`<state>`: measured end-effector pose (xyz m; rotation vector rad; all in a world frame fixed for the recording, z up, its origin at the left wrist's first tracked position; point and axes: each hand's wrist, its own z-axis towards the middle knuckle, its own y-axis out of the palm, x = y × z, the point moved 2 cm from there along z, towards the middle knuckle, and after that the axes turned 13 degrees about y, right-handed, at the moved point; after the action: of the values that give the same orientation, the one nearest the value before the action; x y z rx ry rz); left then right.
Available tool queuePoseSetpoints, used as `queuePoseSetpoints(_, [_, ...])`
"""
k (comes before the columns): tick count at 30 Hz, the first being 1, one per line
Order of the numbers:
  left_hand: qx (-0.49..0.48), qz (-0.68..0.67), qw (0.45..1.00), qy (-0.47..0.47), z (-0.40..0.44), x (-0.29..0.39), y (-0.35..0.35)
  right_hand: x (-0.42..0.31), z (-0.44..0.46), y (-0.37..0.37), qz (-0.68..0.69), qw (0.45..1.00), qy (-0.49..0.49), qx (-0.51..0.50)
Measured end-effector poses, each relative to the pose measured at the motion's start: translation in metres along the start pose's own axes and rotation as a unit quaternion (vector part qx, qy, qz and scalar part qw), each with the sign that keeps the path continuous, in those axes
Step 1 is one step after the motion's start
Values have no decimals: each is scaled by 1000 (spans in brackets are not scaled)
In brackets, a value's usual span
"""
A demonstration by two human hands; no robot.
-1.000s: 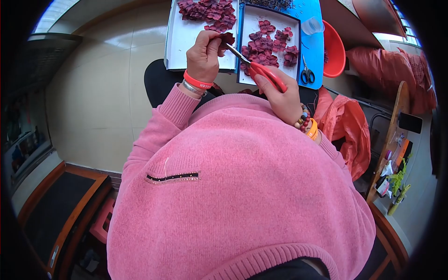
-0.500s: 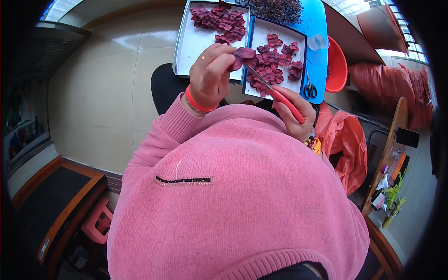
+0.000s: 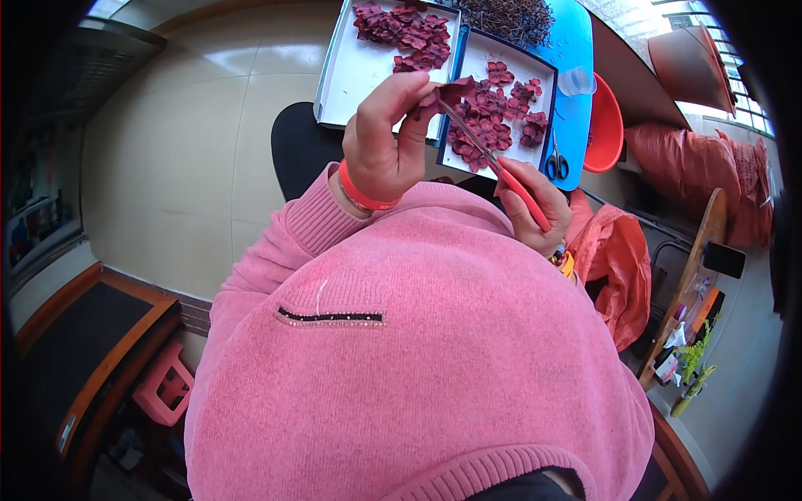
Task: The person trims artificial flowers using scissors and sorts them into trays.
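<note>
My left hand [image 3: 386, 138], wearing a red wristband, pinches a dark red cloth flower [image 3: 443, 96] between thumb and fingers. My right hand [image 3: 539, 207] is wrapped round a red-handled tool [image 3: 525, 199] with a long, thin metal end. That metal end reaches up to the flower; whether it grips or only touches the petals I cannot tell. Below and behind my hands stand two shallow white-lined trays, the left tray [image 3: 338, 83] and the right tray [image 3: 543, 79]. Loose flower heads [image 3: 413, 37] lie in the left one, and more flower heads [image 3: 484, 129] in the right one.
Black-handled scissors [image 3: 556, 163] lie on the blue table [image 3: 576, 121], near a clear plastic cup [image 3: 575, 82]. A heap of dark stems [image 3: 505, 21] is at the back. Beside the table are a red bowl [image 3: 608, 125] and a red plastic bag [image 3: 622, 275].
My left hand has turned, tilting the flower so it shows more edge-on. The tool's tip stays at the flower, and the whole view has shifted slightly.
</note>
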<state>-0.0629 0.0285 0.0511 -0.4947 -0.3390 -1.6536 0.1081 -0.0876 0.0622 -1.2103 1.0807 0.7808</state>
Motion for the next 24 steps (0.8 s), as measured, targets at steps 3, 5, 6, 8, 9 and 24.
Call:
queuePoseSetpoints(3, [50,-67,991,-107,-7,-6,7,-2,2,5,8,1000,26,7])
queuePoseSetpoints(5, [96,-141,969,-178,-7,-8,15,-7,3,8,18,997,79,-3])
queuePoseSetpoints(6, [107,-166,956,-216,-9,-10,16,-7,4,9,24,994,105,-7])
queuePoseSetpoints(8, [128,-212,924,-290,-15,-17,15,-6,6,11,30,994,109,0])
queuePoseSetpoints(9, [140,-226,908,-324,-17,-21,16,-5,6,12,35,993,116,-1])
queuePoseSetpoints(24, [124,-211,808,-536,-47,-44,12,7,6,14,55,977,204,-10])
